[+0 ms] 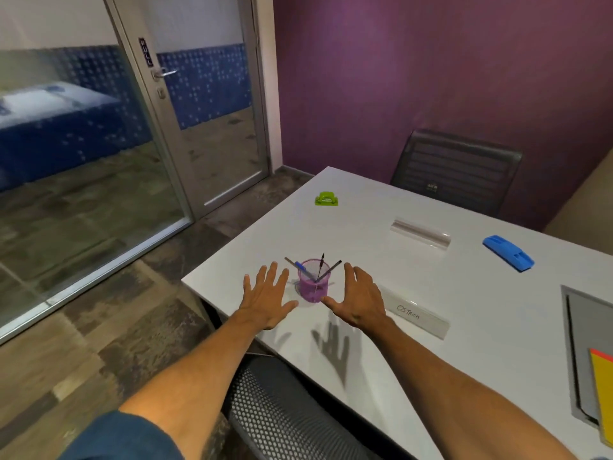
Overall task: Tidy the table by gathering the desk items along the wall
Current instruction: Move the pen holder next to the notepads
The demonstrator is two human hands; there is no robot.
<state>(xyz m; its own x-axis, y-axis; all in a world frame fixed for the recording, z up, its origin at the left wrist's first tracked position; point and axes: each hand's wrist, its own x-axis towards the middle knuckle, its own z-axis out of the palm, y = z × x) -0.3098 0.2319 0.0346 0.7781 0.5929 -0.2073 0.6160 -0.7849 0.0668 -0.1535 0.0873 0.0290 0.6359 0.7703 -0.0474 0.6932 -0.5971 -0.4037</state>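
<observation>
Purple pen cup (311, 288) between left hand (265, 300) and right hand (358, 300), each grip spread apart, empty; green item (326, 198), blue item (507, 253) scattered on counter (365, 207): gathering seemingly barely begun.

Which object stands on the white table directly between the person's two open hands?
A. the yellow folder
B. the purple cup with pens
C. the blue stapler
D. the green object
B: the purple cup, with pens sticking out of it, stands between the left hand and the right hand. Both hands are spread open and neither grips it.
</observation>
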